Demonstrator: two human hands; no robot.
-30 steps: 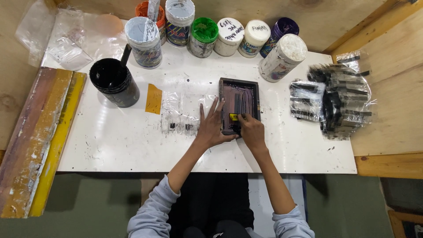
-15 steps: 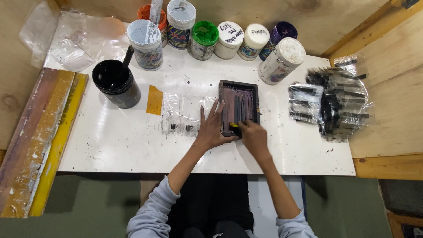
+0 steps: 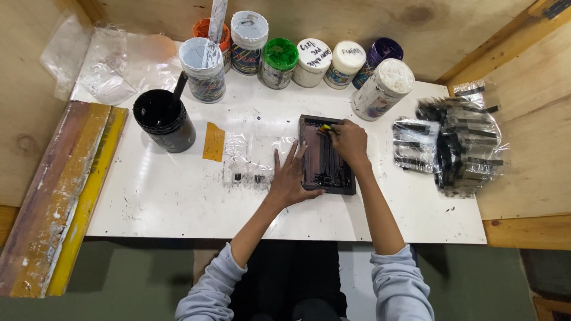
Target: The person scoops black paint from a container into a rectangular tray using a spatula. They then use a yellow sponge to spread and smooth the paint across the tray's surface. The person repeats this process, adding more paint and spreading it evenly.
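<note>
Fingers [image 3: 289,159] of your left hand [image 3: 289,178] are lying spread and flat, pinning the small dark screen frame [image 3: 326,154] by its 9 o'clock edge at table centre; your right hand [image 3: 350,141] is pinching a small yellow squeegee [image 3: 325,128] at the frame's 12 o'clock end. Ink is streaking the mesh, so a pull looks underway. Black tub [image 3: 164,119] at 10 o'clock is holding black ink; 7 jars [image 3: 279,62] are lining 12 o'clock, contents mostly hidden. Bagged black strips [image 3: 461,145] are sitting at 3 o'clock.

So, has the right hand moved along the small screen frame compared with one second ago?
Yes. The right hand, holding a small yellow squeegee, has gone from the near end of the dark screen frame to its far end, toward the row of paint jars.
</note>
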